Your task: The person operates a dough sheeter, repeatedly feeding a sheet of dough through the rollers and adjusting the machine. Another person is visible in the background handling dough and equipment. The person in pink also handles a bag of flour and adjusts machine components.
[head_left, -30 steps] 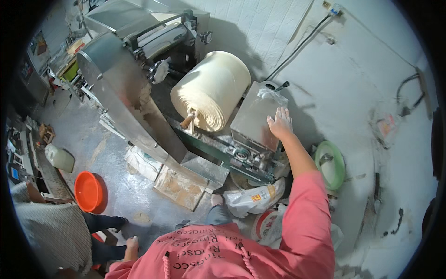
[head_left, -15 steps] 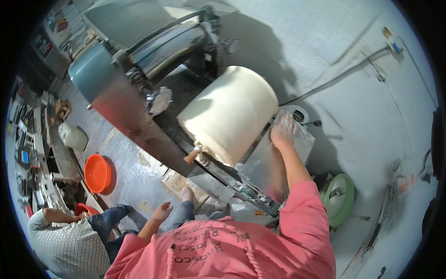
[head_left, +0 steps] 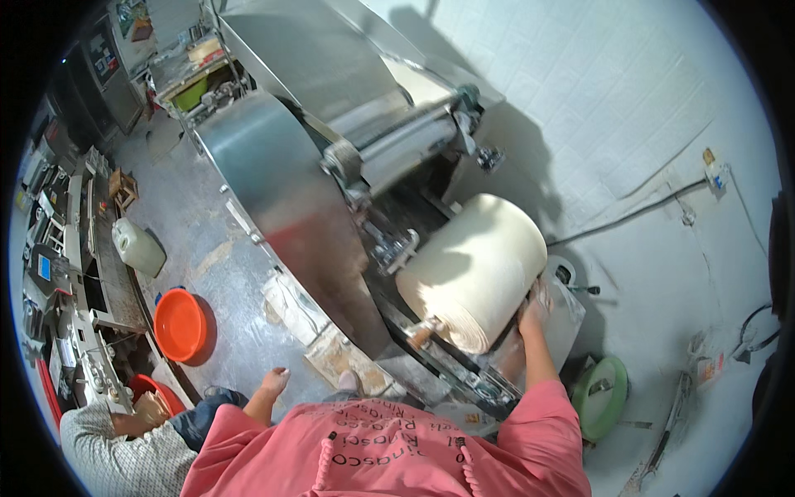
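A thick cream roll (head_left: 472,273), wound in layers like a dough sheet, rests on a wooden-ended rod (head_left: 424,333) across the front of a steel roller machine (head_left: 281,166). My right hand (head_left: 535,308) lies flat along the right side of the roll, its fingertips partly hidden by the roll's edge. Below it is the metal side cover of the machine. My left hand (head_left: 272,383) hangs low, away from the machine, its fingers loosely stretched and holding nothing.
Left of me sits another person (head_left: 124,447) in a patterned top. On the floor are an orange basin (head_left: 180,325) and a white jug (head_left: 139,248). A green basin (head_left: 600,398) stands at the right. A cable (head_left: 633,220) runs along the wall.
My view has shifted, so the machine and roll appear lower and further right. My right hand has gone from the metal cover to the side of the roll. The left hand stays free.
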Available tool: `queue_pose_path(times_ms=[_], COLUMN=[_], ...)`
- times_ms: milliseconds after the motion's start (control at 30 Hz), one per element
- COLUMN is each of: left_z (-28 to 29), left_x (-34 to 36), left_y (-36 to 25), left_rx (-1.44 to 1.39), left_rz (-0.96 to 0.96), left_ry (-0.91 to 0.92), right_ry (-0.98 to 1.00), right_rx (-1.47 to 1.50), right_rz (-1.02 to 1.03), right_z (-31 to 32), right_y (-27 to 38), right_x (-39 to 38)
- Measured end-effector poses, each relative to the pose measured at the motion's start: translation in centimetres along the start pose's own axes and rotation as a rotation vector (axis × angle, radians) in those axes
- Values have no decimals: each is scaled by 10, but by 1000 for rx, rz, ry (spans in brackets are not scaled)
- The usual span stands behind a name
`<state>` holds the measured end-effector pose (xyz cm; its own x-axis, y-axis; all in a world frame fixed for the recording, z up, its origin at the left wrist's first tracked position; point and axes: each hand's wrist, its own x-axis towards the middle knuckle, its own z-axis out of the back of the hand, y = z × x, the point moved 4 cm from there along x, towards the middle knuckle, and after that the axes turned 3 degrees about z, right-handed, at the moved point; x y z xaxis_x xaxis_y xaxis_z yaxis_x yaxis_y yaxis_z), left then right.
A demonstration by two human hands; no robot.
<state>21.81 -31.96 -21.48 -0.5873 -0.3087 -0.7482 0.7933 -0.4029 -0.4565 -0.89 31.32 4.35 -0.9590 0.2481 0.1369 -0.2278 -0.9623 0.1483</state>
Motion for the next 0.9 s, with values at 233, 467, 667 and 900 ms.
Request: queue_pose_path(times_ms=[233,467,667,900], left_z=[55,69,135,213], left_x=[27,29,42,179], left_y=[117,187,43,-19], left_rx=[51,-142,-87,-11], left_rz=[63,383,71,-163], left_ry=[-47,-47,-76,21], right_ry=[-314,-349,-270,-516], right_rx=[950,1055,958,541], right_rz=[-506,80,598,326], right_z=[17,113,128,117], right_y=[-17,142,325,385], right_x=[-3,12,-34,-39])
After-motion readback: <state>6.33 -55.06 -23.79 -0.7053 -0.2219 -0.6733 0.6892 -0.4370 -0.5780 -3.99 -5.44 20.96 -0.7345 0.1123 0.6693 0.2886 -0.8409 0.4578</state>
